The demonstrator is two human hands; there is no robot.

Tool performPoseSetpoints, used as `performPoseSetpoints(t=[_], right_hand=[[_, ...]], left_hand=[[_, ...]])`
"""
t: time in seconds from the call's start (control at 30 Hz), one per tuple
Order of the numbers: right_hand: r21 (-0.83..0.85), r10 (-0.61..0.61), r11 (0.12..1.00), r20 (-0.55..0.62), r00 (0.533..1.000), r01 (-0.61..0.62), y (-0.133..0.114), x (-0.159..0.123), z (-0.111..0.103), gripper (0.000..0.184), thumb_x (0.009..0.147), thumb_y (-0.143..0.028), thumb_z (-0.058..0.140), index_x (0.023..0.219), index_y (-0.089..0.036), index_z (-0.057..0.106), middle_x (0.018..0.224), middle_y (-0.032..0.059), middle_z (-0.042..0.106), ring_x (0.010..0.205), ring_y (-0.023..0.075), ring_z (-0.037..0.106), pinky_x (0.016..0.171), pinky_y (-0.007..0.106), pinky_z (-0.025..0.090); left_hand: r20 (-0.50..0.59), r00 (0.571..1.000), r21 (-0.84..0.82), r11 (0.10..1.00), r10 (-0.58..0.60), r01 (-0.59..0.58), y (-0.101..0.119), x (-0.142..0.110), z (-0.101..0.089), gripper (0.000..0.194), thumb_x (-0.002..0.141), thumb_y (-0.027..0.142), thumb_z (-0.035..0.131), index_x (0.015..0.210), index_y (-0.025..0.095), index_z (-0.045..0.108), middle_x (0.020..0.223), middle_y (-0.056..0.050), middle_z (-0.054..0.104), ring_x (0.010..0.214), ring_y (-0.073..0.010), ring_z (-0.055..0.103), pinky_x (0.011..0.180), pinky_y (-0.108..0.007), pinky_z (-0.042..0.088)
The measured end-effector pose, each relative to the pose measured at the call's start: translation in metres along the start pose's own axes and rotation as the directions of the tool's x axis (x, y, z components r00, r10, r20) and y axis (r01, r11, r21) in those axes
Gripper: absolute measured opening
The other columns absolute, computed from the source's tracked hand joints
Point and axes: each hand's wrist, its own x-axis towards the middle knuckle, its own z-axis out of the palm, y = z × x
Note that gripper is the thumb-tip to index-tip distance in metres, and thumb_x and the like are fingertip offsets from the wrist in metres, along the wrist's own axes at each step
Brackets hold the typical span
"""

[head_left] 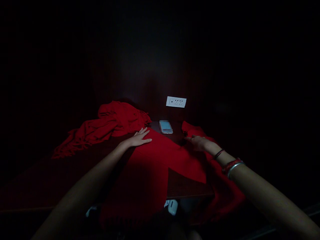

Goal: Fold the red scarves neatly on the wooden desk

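Observation:
A red scarf (150, 170) lies across the dark wooden table, with its fringed end hanging over the front edge. My left hand (140, 138) rests on the scarf's far part, palm down and fingers spread, a ring on one finger. Over red cloth to the right is my right hand (199, 142), its fingers stretched leftward; the lower fingers fade into shadow, and firm contact is hard to judge. More red cloth (225, 196) runs beneath the right forearm and drops past the table's right side. Whether it joins the scarf in the middle cannot be seen.
A crumpled red fringed cloth (117, 118) lies at the table's back left. Behind the scarf is a phone-like object (166, 127) with a pale, blurred face. A white socket panel (176, 102) is on the back wall. Below the front edge shows a white object (172, 207).

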Motion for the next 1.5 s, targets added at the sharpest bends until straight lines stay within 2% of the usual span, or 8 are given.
performPoseSetpoints(t=[0.17,0.37,0.53,0.73,0.93,1.2,1.33,1.5], right_hand=[[-0.023,-0.212,0.977,-0.17,0.962,0.211,-0.06,-0.004,0.036,0.055,0.077,-0.045,0.035,0.127,-0.028,0.021,0.133,0.0071,0.018,0.12,0.028,0.015,0.092,0.049,0.017],[0.12,-0.188,0.977,0.089,0.978,0.177,-0.064,-0.006,0.074,0.063,0.073,-0.064,0.009,0.128,-0.033,0.007,0.137,0.0026,0.004,0.122,0.0296,-0.001,0.093,0.053,0.005],[0.172,-0.163,0.977,0.202,0.966,0.129,-0.061,-0.001,0.061,0.069,0.067,-0.07,0.015,0.127,-0.036,0.012,0.137,0.0029,0.004,0.121,0.0329,-0.001,0.091,0.056,0.004],[0.183,-0.224,0.957,-0.034,0.974,0.226,-0.09,0.021,0.054,0.058,0.076,-0.059,0.011,0.128,-0.033,0.011,0.137,-0.0014,0.003,0.122,0.0264,-0.003,0.092,0.054,0.008],[0.191,-0.25,0.955,0.11,0.962,0.227,-0.095,0.027,0.07,0.058,0.073,-0.064,0.012,0.126,-0.04,0.011,0.137,-0.0039,0.0,0.121,0.0306,-0.007,0.091,0.055,-0.001],[0.204,-0.246,0.953,0.102,0.964,0.222,-0.092,0.026,0.07,0.057,0.073,-0.064,0.01,0.125,-0.041,0.014,0.137,-0.0017,0.0,0.12,0.034,-0.006,0.09,0.057,0.0],[0.195,-0.197,0.96,-0.043,0.98,0.201,-0.094,0.027,0.071,0.046,0.081,-0.048,0.015,0.126,-0.037,0.018,0.136,0.0009,0.01,0.121,0.0309,0.001,0.09,0.055,0.01],[0.177,-0.336,0.922,-0.082,0.938,0.346,-0.098,0.026,0.071,0.041,0.084,-0.033,0.021,0.124,-0.038,0.022,0.135,-0.0017,0.015,0.122,0.0231,0.006,0.093,0.048,0.011]], left_hand=[[0.011,0.99,0.084,0.987,0.138,-0.138,0.019,-0.003,0.024,0.065,0.077,0.058,0.013,0.129,0.019,0.018,0.135,-0.004,0.013,0.122,-0.0187,0.006,0.098,-0.032,0.009],[0.11,0.993,0.109,0.992,0.052,-0.064,0.016,-0.009,0.021,0.08,0.067,0.07,0.022,0.13,0.021,0.011,0.135,-0.008,0.008,0.122,-0.0264,0.004,0.097,-0.038,0.011],[0.082,0.987,0.1,0.984,0.137,-0.145,0.019,-0.023,0.014,0.083,0.063,0.072,0.026,0.129,0.026,0.007,0.135,-0.005,-0.005,0.121,-0.0273,-0.005,0.096,-0.041,0.007],[0.233,0.973,0.091,0.996,-0.005,-0.016,0.027,-0.023,0.01,0.103,0.053,0.077,0.031,0.13,0.013,0.004,0.134,-0.011,-0.002,0.121,-0.0276,-0.005,0.097,-0.04,0.007],[0.297,0.949,0.053,0.994,-0.103,0.091,0.031,-0.026,0.001,0.114,0.044,0.076,0.044,0.13,0.014,0.002,0.133,-0.012,-0.007,0.12,-0.0305,-0.006,0.096,-0.041,0.01],[0.188,0.974,0.101,0.989,-0.129,0.111,0.032,-0.031,0.01,0.058,0.081,0.05,0.016,0.13,0.019,0.012,0.135,-0.006,0.002,0.122,-0.0229,0.001,0.097,-0.038,0.011],[0.237,0.91,0.169,0.937,-0.339,0.305,0.035,-0.029,0.009,0.077,0.071,0.065,0.02,0.13,0.019,0.004,0.134,-0.008,-0.007,0.119,-0.03,-0.007,0.096,-0.043,0.01],[0.296,0.903,0.174,0.948,-0.31,0.268,0.037,-0.033,0.003,0.099,0.056,0.076,0.027,0.13,0.015,0.001,0.132,-0.012,-0.012,0.118,-0.0301,-0.013,0.096,-0.044,0.007]])
